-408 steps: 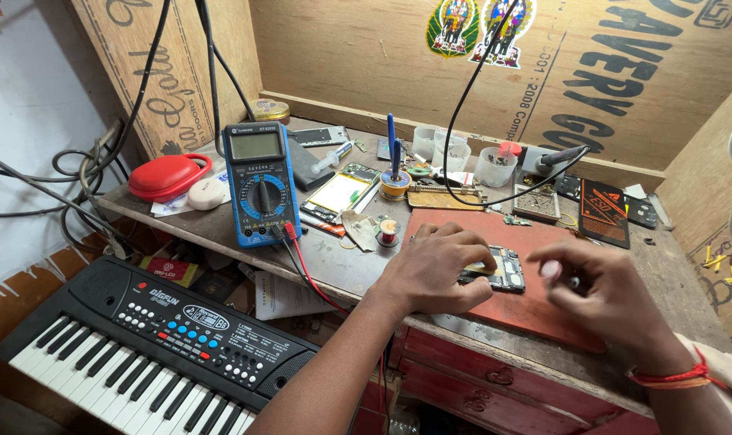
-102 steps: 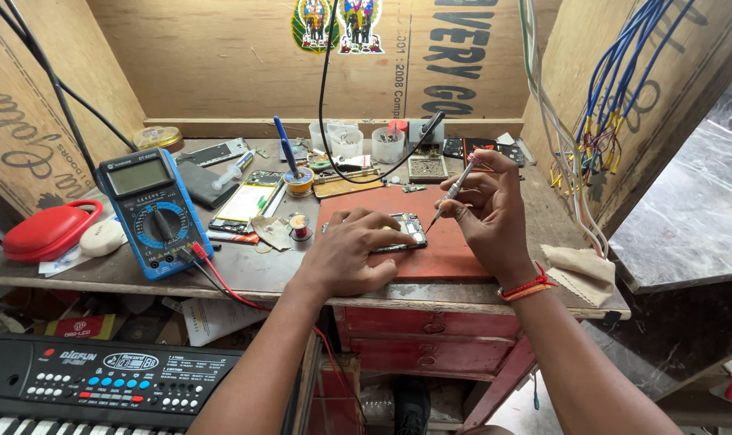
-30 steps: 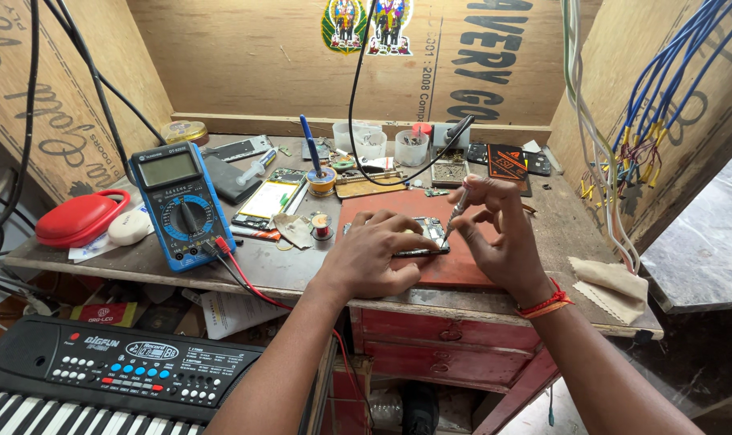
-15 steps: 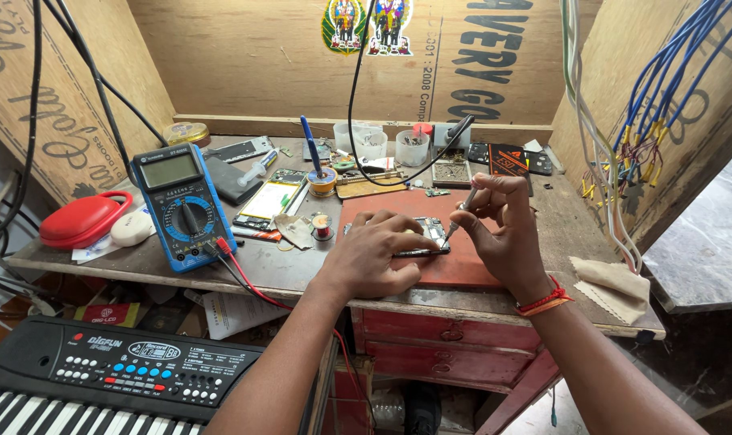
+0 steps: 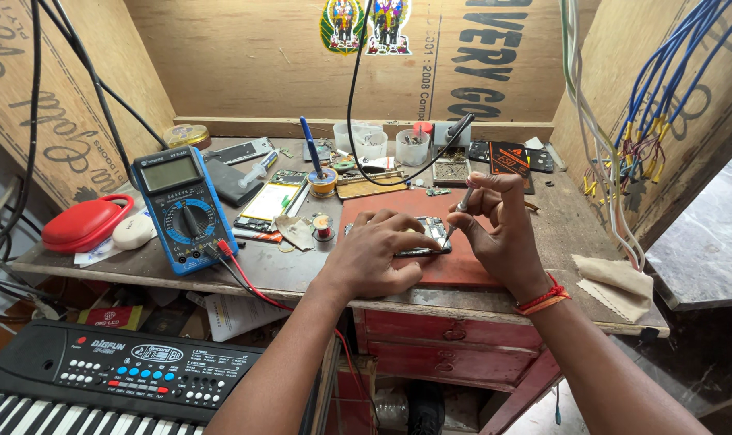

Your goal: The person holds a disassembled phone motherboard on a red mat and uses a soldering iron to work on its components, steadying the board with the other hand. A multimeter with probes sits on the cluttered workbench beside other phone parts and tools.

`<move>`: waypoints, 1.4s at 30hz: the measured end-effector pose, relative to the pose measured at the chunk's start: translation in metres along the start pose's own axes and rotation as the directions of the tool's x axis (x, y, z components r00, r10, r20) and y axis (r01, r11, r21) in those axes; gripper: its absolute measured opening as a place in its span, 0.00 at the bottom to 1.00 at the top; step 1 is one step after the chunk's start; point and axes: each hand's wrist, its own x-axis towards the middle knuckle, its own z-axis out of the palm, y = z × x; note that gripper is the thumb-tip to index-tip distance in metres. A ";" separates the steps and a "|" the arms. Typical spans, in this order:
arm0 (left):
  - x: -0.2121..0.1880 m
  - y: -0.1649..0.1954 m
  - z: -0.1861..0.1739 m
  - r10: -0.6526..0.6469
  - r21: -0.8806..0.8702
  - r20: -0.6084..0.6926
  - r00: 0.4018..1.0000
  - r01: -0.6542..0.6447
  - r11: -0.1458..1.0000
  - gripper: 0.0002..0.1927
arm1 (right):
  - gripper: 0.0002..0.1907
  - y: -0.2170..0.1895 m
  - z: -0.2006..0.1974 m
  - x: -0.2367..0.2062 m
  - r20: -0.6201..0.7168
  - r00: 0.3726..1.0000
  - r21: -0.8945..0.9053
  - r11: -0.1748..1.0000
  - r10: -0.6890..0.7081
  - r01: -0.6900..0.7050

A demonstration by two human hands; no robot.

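Your left hand [image 5: 374,258] pins the opened phone [image 5: 430,235] on the red mat [image 5: 463,270] (mid-table); your right hand [image 5: 499,229] pinches a thin tool [image 5: 460,207], probably a screwdriver, tip on board. Next move needs steady pressure.

blue multimeter [image 5: 182,208], red case [image 5: 86,223], red mat [image 5: 430,242]
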 end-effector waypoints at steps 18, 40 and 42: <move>-0.001 -0.009 0.006 -0.016 -0.006 -0.084 0.996 0.016 1.000 0.29 | 0.23 0.023 -0.030 0.008 -0.563 0.791 0.345 0.938 0.239 -0.038; 0.005 -0.010 0.010 -0.120 0.093 -0.044 0.992 0.124 0.988 0.26 | 0.08 0.043 -0.053 0.059 -0.008 0.770 -0.735 0.518 0.638 -0.437; 0.005 -0.009 0.010 -0.116 0.100 -0.041 0.992 0.120 0.988 0.27 | 0.07 0.046 -0.049 0.064 0.041 0.723 -0.771 0.483 0.689 -0.416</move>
